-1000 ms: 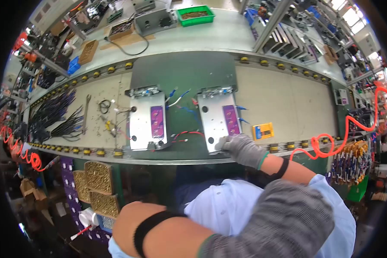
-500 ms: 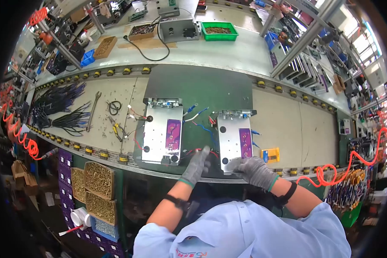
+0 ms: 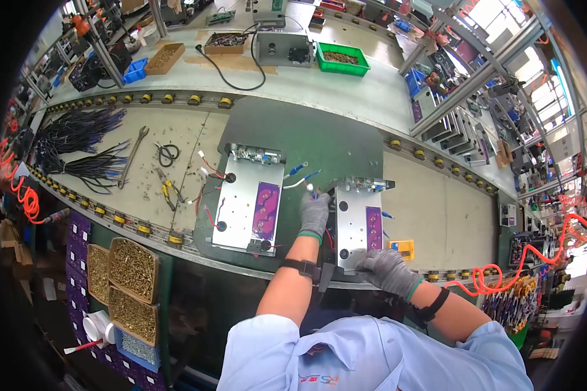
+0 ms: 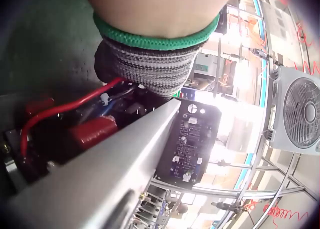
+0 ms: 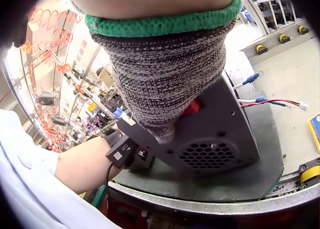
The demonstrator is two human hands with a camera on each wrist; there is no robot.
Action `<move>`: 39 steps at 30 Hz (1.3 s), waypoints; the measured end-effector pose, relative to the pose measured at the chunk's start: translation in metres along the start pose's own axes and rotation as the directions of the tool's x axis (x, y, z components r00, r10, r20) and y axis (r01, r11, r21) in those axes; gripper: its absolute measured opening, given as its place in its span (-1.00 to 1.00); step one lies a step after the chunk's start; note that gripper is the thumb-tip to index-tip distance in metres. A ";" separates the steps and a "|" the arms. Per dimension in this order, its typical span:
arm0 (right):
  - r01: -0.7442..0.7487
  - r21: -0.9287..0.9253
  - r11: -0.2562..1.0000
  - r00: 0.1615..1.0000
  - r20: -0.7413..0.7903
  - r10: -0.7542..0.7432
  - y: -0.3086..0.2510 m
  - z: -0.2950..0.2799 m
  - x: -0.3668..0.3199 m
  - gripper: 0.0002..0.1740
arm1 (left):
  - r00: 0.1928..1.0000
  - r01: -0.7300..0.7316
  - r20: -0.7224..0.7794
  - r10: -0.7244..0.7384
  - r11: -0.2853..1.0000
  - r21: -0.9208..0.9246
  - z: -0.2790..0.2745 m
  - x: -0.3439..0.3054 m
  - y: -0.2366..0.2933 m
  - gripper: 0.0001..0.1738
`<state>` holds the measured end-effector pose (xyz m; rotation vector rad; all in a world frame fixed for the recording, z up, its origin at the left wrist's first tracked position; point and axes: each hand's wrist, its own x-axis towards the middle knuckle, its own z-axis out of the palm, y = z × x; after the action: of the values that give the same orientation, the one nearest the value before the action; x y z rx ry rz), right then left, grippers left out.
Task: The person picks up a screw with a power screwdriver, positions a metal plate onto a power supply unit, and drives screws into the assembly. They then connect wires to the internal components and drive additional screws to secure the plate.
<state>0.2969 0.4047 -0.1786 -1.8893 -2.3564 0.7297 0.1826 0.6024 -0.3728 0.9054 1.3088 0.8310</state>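
Metal unit (image 3: 355, 225): my left hand (image 3: 314, 214) has advanced beside it, putting wires (image 3: 313, 173) within reach; right hand (image 3: 389, 270) touches its near end; grasps I cannot tell.

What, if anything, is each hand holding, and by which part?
Right hand touches near end of the right case; grip unclear. Left hand is by wires; hold cannot be told.

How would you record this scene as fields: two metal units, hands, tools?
Left unit: on green board
Right unit: same board, apart from left unit
Left hand: between both units, near wires; grip unclear
Right hand: touches right unit's near end
Wrench: left of left unit
Pliers: between wrench and left unit
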 end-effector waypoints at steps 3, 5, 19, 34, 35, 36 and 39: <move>0.004 -0.012 1.000 1.000 0.004 -0.004 -0.004 -0.003 0.002 -0.82 | 0.981 0.190 0.011 -0.194 0.950 -0.248 -0.027 -0.015 -0.021 -0.79; -0.005 -0.014 1.000 1.000 0.000 0.005 -0.002 -0.003 0.001 -0.82 | 0.971 0.229 -0.002 -0.238 0.934 -0.273 -0.039 -0.024 -0.025 -0.79; -0.011 0.007 1.000 0.999 -0.040 0.011 -0.001 0.004 -0.003 -0.82 | 0.897 0.358 0.319 -0.306 0.927 -0.117 -0.066 -0.097 0.019 -0.77; -0.153 -0.123 0.981 0.882 0.431 0.191 -0.053 -0.010 0.155 -0.56 | 0.932 -0.362 0.136 0.336 0.887 0.286 -0.099 -0.129 -0.016 -0.83; -0.054 -0.211 0.976 0.876 0.460 0.148 -0.053 -0.009 0.156 -0.53 | 0.874 -0.466 0.152 0.461 0.711 0.527 -0.100 -0.129 -0.018 -0.82; -0.058 -0.189 0.980 0.852 0.503 0.148 -0.058 -0.015 0.159 -0.49 | 0.876 -0.463 0.143 0.461 0.718 0.520 -0.097 -0.124 -0.024 -0.82; -0.146 -0.028 0.989 0.805 0.578 0.136 -0.055 -0.022 0.169 -0.45 | 0.948 -0.309 0.104 0.301 0.792 0.527 -0.084 -0.106 -0.037 -0.78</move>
<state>0.2095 0.5612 -0.1822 -2.0767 -2.5048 1.5340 0.0893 0.4978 -0.3644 1.6052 1.4316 0.7023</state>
